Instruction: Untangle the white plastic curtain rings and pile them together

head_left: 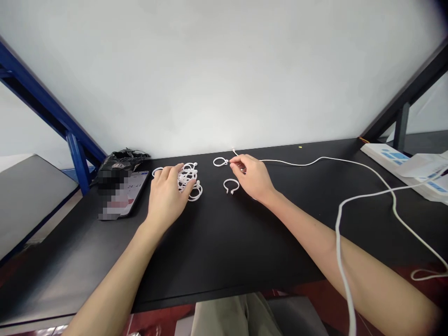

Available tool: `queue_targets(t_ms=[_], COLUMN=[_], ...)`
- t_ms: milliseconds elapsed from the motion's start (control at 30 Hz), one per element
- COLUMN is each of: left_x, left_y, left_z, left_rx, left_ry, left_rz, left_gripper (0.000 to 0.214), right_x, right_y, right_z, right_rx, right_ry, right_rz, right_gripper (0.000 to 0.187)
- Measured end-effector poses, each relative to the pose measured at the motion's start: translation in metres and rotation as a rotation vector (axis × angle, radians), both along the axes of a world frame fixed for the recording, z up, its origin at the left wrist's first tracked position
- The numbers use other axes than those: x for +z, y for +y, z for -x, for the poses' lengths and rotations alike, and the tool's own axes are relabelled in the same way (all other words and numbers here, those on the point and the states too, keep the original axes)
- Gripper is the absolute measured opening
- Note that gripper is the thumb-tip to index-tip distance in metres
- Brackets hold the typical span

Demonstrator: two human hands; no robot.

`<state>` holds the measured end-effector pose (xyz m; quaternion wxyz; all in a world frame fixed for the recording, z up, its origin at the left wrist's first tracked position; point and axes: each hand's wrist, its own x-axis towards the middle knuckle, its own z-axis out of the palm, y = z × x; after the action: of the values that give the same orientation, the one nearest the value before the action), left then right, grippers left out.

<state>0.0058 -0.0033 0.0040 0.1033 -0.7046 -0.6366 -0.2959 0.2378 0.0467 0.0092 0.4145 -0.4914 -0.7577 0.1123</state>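
My left hand (167,193) rests over the left side of a heap of white open rings (189,177) with small knobs at their ends. Its fingers are apart, thumb along the heap's right side, and they hide part of the rings. My right hand (252,176) has thumb and forefinger pinched at the knobbed end of a single white ring (220,162) near the wall. Just below, between the hands, another white ring (231,185) lies on the black table, its gap towards me.
A phone (131,196) and a crumpled black plastic bag (122,161) lie left of the heap. White cables (345,200) run across the right side, over my right forearm. A white-and-blue box (395,156) stands far right. A wall (224,84) closes the back.
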Motion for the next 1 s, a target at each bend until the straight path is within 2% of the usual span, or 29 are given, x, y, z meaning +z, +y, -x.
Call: queue_targets(t_ms=[67,167,233,367,433,533,600,700,867,1000], left_x=[-0.002,-0.004,-0.005,-0.004,-0.003,-0.001,0.000,0.001,0.005,0.006], left_y=[0.001,0.001,0.001,0.000,-0.001,-0.002,-0.003,-0.006,-0.013,-0.017], left_z=[0.003,0.004,0.002,-0.003,-0.005,-0.008,-0.009,-0.013,-0.019,-0.022], left_rx=[0.076,0.094,0.060,-0.029,-0.072,-0.135,-0.180,-0.267,-0.437,-0.501], left_ry=[0.048,0.096,0.102,0.068,0.045,0.018,0.001,-0.024,-0.082,-0.128], left_rz=[0.046,0.099,0.096,0.056,0.040,0.020,0.018,0.026,0.100,0.165], left_gripper=[0.051,0.052,0.048,0.038,0.034,0.027,0.023,0.022,0.049,0.057], right_x=[0.001,0.003,0.006,0.013,0.013,0.010,0.008,0.006,0.011,0.016], right_y=[0.002,0.001,-0.002,-0.007,-0.008,-0.008,-0.009,-0.011,-0.022,-0.033], right_z=[-0.004,-0.008,-0.011,-0.017,-0.019,-0.017,-0.013,-0.007,0.005,0.013], right_rx=[-0.036,0.054,0.175,0.389,0.422,0.389,0.368,0.378,0.453,0.507], right_ry=[-0.124,-0.301,-0.371,-0.460,-0.499,-0.502,-0.455,-0.294,0.114,0.258], right_rz=[0.057,0.146,0.184,0.161,0.144,0.151,0.149,0.131,0.192,0.250], right_gripper=[0.017,0.018,0.019,0.040,0.045,0.032,0.022,0.017,0.016,0.016])
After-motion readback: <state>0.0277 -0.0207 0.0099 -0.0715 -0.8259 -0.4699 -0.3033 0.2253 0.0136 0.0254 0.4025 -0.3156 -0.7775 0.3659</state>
